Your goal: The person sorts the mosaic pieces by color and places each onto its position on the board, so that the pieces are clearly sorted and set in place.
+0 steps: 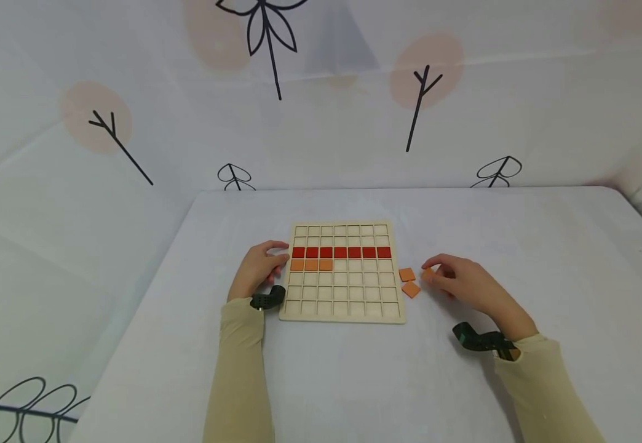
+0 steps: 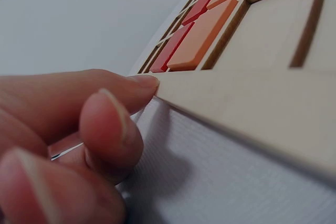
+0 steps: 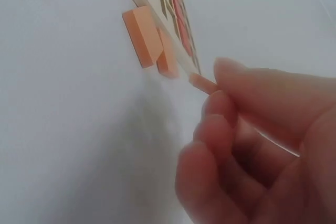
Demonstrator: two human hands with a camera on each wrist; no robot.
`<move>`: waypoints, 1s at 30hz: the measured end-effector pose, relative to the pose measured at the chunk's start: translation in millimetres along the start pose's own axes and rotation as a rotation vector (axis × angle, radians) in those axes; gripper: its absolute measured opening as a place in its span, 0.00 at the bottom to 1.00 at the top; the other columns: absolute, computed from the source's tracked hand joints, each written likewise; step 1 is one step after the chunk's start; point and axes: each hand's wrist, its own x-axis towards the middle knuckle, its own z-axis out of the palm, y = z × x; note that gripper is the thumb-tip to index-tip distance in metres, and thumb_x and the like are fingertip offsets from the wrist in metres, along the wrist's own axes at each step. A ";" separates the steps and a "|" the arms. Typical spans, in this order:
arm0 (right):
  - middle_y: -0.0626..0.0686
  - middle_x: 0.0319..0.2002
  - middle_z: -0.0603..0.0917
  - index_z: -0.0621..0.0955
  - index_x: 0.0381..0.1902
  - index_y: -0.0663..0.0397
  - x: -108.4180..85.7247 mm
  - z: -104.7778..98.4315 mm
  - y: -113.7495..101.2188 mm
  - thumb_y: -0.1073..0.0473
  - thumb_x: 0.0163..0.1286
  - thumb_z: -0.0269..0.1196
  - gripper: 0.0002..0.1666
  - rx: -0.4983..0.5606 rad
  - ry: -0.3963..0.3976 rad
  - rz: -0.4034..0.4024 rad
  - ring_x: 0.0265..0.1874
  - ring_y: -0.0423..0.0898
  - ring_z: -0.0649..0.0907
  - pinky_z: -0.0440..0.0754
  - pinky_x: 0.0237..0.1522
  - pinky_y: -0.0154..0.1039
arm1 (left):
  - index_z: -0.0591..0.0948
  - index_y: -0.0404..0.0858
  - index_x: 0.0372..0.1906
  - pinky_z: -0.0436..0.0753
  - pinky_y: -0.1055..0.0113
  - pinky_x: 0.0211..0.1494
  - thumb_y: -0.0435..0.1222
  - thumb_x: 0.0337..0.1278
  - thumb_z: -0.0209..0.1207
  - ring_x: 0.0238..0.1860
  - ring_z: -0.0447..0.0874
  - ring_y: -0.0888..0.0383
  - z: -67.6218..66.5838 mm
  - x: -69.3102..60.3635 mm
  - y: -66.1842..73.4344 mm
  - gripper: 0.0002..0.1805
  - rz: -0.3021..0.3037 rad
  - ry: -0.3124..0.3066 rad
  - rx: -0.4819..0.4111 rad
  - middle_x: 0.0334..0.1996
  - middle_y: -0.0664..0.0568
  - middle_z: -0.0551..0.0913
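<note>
A pale wooden grid board (image 1: pixel 343 319) lies flat on the table. One full row of red tiles (image 1: pixel 340 252) crosses it, and below that row three orange tiles (image 1: pixel 312 264) fill the leftmost cells. My left hand (image 1: pixel 254 267) is at the board's left side; in the left wrist view a fairly straight finger (image 2: pixel 89 85) touches the rim beside the tiles. Right of the board, my right hand (image 1: pixel 465 283) pinches a small orange tile (image 3: pixel 203 83) between thumb and fingertips. Two loose orange tiles (image 1: pixel 406 274) lie between that hand and the board.
The table (image 1: pixel 354 381) is covered with a white cloth. A patterned sheet (image 1: pixel 343 123) with plant drawings hangs behind it and along the left. Dark wrist cameras (image 1: pixel 481 338) are strapped over both sleeves' cuffs.
</note>
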 end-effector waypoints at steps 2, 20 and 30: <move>0.49 0.18 0.72 0.74 0.49 0.51 0.6 0.0 -0.7 0.47 0.63 0.56 0.21 0.010 0.012 0.002 0.19 0.45 0.72 0.67 0.25 0.39 | 0.76 0.53 0.47 0.69 0.69 0.16 0.43 0.53 0.58 0.12 0.67 0.59 -0.3 0.1 0.0 0.14 0.002 0.000 -0.004 0.17 0.49 0.75; 0.53 0.25 0.76 0.71 0.53 0.53 3.4 13.2 -11.4 0.58 0.65 0.55 0.19 0.171 0.064 -0.042 0.23 0.47 0.75 0.74 0.25 0.39 | 0.76 0.54 0.48 0.70 0.69 0.17 0.44 0.54 0.58 0.12 0.66 0.58 1.7 -0.8 -1.4 0.15 -0.015 0.003 0.013 0.17 0.48 0.75; 0.52 0.31 0.77 0.72 0.52 0.48 8.0 24.3 -23.6 0.54 0.62 0.58 0.20 0.236 0.082 -0.008 0.25 0.47 0.77 0.76 0.27 0.40 | 0.77 0.53 0.47 0.69 0.69 0.16 0.44 0.53 0.58 0.11 0.66 0.58 0.9 1.0 0.5 0.14 -0.001 0.006 0.021 0.16 0.48 0.75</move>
